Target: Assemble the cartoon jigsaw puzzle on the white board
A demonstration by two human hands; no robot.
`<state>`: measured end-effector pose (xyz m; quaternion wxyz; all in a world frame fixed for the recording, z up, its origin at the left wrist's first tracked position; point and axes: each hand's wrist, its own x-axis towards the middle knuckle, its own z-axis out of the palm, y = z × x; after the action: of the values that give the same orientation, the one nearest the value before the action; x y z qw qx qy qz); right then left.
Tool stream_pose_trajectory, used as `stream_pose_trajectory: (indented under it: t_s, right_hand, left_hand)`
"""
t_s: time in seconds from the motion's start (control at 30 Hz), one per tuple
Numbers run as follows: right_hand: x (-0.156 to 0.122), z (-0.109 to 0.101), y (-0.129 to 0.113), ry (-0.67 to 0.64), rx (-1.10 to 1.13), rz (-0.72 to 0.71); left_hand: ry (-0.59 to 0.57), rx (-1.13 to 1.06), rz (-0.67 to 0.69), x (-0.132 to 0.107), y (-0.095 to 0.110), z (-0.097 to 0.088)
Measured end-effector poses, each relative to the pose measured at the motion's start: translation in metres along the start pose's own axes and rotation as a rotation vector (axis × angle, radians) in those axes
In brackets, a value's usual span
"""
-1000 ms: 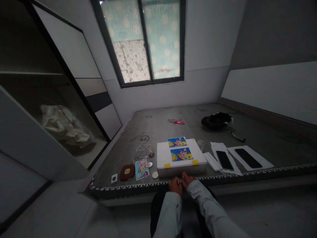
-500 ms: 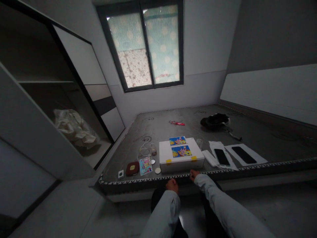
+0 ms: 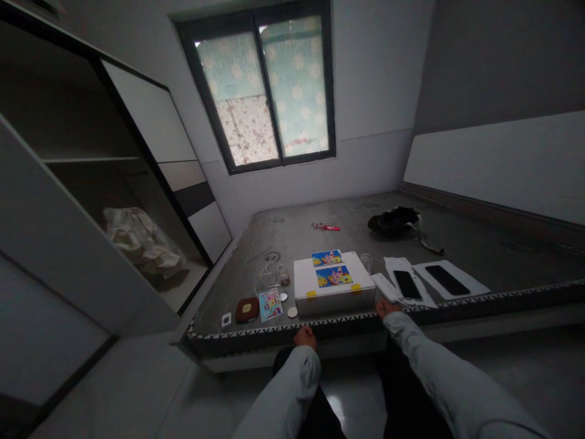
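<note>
My left hand (image 3: 305, 336) is curled into a loose fist just off the front edge of the mattress, with nothing visible in it. Curled too, my right hand (image 3: 386, 307) is near the right front corner of a white box (image 3: 333, 297), by the near end of a long white object (image 3: 384, 288); whether it touches that is unclear. Two blue cartoon cards (image 3: 335, 276) lie on the box lid, and yellow tabs (image 3: 356, 289) mark its front edge. Right of it, a dark-screened phone (image 3: 408, 285) lies on white paper.
Left of the box are a brown case (image 3: 247, 310), a cartoon card (image 3: 271, 305), a small white square (image 3: 226, 319) and white discs (image 3: 292, 311). A black cap (image 3: 395, 221), a red item (image 3: 326, 227) and another dark slab (image 3: 446, 280) lie on the mattress (image 3: 292, 235).
My right hand has moved right, from the front of the box to beside its right corner. My left hand has shifted slightly left. The view has moved a little; the items stay put.
</note>
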<state>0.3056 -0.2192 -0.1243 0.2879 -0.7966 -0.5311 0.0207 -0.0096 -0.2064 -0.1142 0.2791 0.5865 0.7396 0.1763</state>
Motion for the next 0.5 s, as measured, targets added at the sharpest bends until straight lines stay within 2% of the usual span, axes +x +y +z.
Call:
stream_pose_trajectory:
  t_s: [0.23,0.33,0.5]
  right_hand:
    - [0.02,-0.005,0.022,-0.098,-0.025,0.099]
    - [0.027,0.005,0.02,-0.144,-0.024,0.122]
    - [0.023,0.03,0.002,-0.233,0.001,0.113]
  left_hand:
    - [0.082,0.086,0.088,0.001,-0.005,-0.015]
    - [0.099,0.138,0.096,0.002,-0.007,-0.018]
    - [0.073,0.173,0.109,0.002,-0.006,-0.015]
